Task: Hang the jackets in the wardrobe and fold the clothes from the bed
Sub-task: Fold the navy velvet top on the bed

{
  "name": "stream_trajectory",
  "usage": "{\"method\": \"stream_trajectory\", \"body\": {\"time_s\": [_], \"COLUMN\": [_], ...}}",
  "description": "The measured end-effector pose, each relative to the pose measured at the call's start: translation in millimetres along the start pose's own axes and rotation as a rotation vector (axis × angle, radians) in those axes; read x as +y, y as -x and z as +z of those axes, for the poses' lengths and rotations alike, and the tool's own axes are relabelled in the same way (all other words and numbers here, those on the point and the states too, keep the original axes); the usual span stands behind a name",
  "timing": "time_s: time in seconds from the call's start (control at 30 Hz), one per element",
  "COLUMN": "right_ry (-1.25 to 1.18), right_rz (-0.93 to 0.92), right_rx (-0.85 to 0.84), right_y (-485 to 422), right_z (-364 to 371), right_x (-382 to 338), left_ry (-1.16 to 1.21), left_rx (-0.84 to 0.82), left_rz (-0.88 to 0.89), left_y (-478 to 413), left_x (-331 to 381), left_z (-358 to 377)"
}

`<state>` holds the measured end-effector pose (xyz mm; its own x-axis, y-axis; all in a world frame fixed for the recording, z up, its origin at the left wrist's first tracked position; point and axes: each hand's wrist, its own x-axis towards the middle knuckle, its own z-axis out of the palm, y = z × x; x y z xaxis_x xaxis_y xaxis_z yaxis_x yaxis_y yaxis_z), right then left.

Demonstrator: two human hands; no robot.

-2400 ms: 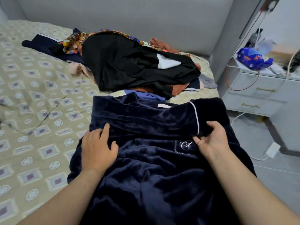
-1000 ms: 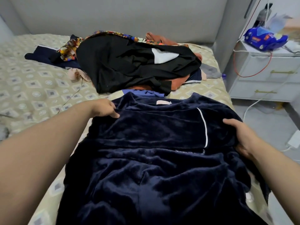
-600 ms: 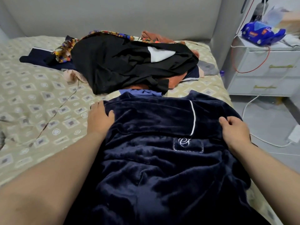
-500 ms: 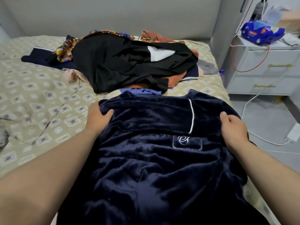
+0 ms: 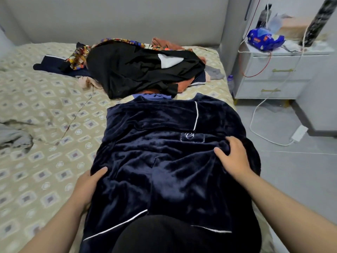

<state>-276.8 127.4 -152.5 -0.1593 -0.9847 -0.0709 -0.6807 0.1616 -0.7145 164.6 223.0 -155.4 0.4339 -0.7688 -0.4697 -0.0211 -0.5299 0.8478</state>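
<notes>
At the far left I see a crumpled grey cloth (image 5: pixel 14 139) lying on the bed (image 5: pixel 45 161), which has a beige sheet printed with squares and circles. Next comes my left hand (image 5: pixel 85 189) at the left edge of the navy top (image 5: pixel 164 161). Its thumb lies over the velvet and its fingers are tucked out of sight beneath, so it grips that edge. The navy top is spread flat along the right side of the bed, collar end away from me. It has white piping down the front and across the near hem, and a small stitched pocket (image 5: pixel 192 137) on the right. Behind it, against the headboard, sits a heap of clothes (image 5: pixel 138 70) with a black garment on top and a bright patterned piece poking out at its left. My right hand (image 5: pixel 234 159) rests on the top just below the pocket, thumb spread and fingers curled into a bunched fold of the fabric, which it holds. Further right, off the bed, a white bedside cabinet (image 5: pixel 273 83) carries a blue packet (image 5: pixel 264 40), and a white cable (image 5: pixel 252 123) trails down to the grey floor (image 5: pixel 291 170).
</notes>
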Motion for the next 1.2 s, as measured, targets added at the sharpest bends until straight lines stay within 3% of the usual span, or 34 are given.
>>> {"method": "stream_trajectory", "body": {"time_s": [0.13,0.23,0.37,0.6,0.73,0.93,1.13,1.2], "right_ry": [-0.219,-0.193,-0.332,-0.358,-0.19,-0.485,-0.501,-0.445], "right_rz": [0.169,0.265,0.334,0.341,0.415,0.502,0.45,0.413], "right_rx": [-0.042,-0.158,-0.312,-0.192,-0.119,-0.387,-0.547,-0.569], "right_y": [85.7,121.9,147.4,165.7,169.5,203.7,203.4,206.8], "right_z": [-16.2,-25.5,-46.8,-67.5,-75.2,-85.1,-90.1,-90.6], "right_x": [4.7,15.6,16.9,34.0,59.9,62.7,70.5,65.2], "left_ry": [0.017,0.025,-0.039,-0.218,-0.271,-0.163,-0.144,-0.094], "left_rx": [-0.056,-0.088,-0.099,0.077,0.136,-0.004,-0.164,-0.139], "left_rz": [-0.058,-0.071,-0.062,-0.022,0.034,-0.072,-0.115,-0.122], "left_y": [45.3,82.5,123.5,149.0,162.8,187.9,200.9,204.1], "left_x": [-16.7,-24.1,-37.7,-52.5,-58.8,-72.0,-70.0,-66.3], "left_z": [-2.4,-2.7,-5.6,-20.9,-37.0,-43.5,-46.6,-46.7]}}
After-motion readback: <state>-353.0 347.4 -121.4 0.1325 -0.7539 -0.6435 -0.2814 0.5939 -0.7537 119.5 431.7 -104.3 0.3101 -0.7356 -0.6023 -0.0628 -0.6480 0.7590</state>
